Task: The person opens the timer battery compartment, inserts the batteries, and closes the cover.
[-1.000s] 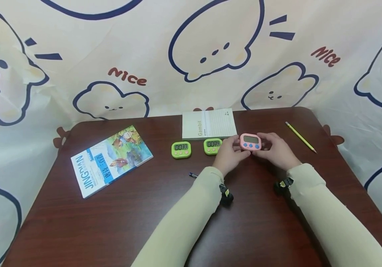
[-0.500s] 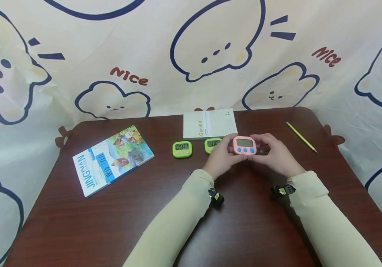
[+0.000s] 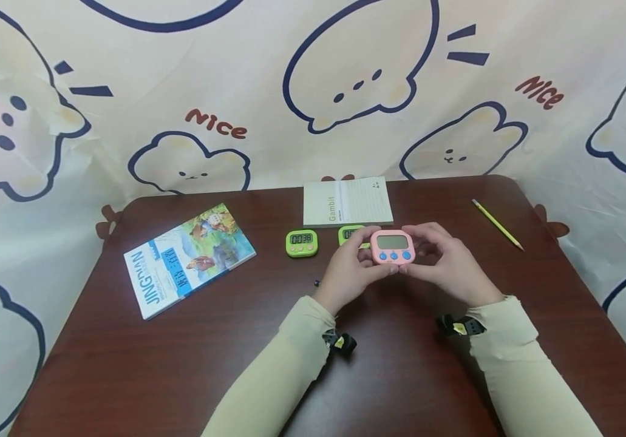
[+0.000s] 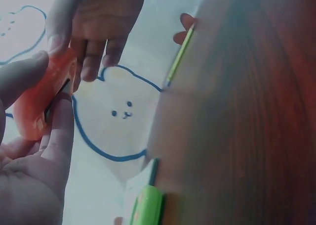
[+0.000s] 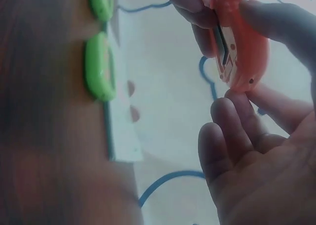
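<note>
A pink digital timer [image 3: 392, 246] with a blank display and three blue buttons is held up in front of me, its face turned my way. My left hand [image 3: 345, 270] pinches its left side, thumb at the lower edge and fingers around the back. From the other side my right hand [image 3: 452, 264] grips it, thumb at the bottom and index finger at the top corner. In the left wrist view the timer [image 4: 34, 109] shows edge-on above the table. The right wrist view has the timer [image 5: 249, 47] between thumb and fingertips, other fingers spread below.
A green timer [image 3: 302, 244] showing 38 lies left of my hands. Another green timer [image 3: 348, 233] is partly hidden behind my left hand. Behind are a notebook [image 3: 345, 203] and a yellow pencil [image 3: 497, 224]. A book [image 3: 189, 261] lies at left; a small dark object [image 3: 317, 283] peeks out beside my left wrist.
Both hands have brought the pink timer closer to me and slightly left, its face now tipped more toward the camera. The left green timer's display went from 37 to 38.
</note>
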Motion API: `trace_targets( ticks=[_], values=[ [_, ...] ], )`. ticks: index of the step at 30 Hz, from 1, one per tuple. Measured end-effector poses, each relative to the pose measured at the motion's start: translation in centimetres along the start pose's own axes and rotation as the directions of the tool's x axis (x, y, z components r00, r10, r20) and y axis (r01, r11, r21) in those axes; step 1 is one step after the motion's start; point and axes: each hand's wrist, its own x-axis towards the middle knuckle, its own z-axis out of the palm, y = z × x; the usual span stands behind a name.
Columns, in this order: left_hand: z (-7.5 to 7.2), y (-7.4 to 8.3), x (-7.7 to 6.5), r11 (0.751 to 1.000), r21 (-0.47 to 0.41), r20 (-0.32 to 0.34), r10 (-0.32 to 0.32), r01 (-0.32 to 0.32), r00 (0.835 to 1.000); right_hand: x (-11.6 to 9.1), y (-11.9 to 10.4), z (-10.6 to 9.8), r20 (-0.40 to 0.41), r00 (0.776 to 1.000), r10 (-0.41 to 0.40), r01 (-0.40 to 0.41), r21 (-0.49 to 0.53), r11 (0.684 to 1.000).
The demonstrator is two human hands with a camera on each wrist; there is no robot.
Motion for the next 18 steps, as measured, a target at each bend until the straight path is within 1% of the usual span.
trace_targets(
  ticks=[4,7,10,14,18],
  values=[
    [-0.7,0.2,-1.6,0.998,-0.032,-0.014,0.055,-0.055,0.998,-0.3,-1.1,0.5,0.011,0.999,-0.031,0.03,0.036,0.999],
    [-1.4,0.2,-2.5,0.993,-0.046,-0.028,0.105,-0.106,0.994,-0.3,-2.0,1.1,0.022,0.999,-0.049,0.048,0.062,0.997],
    [-2.3,0.1,-3.2,0.987,-0.074,-0.032,0.142,-0.144,0.989,-0.1,-2.8,1.7,0.028,0.997,-0.069,0.066,0.091,0.994],
    [-3.3,0.2,-4.1,0.98,-0.103,-0.042,0.168,-0.172,0.985,0.1,-3.5,2.6,0.035,0.995,-0.088,0.083,0.132,0.988],
    [-4.4,0.3,-4.8,0.98,-0.093,-0.056,0.174,-0.178,0.983,0.4,-4.2,3.5,0.04,0.993,-0.107,0.1,0.153,0.983]
  ],
)
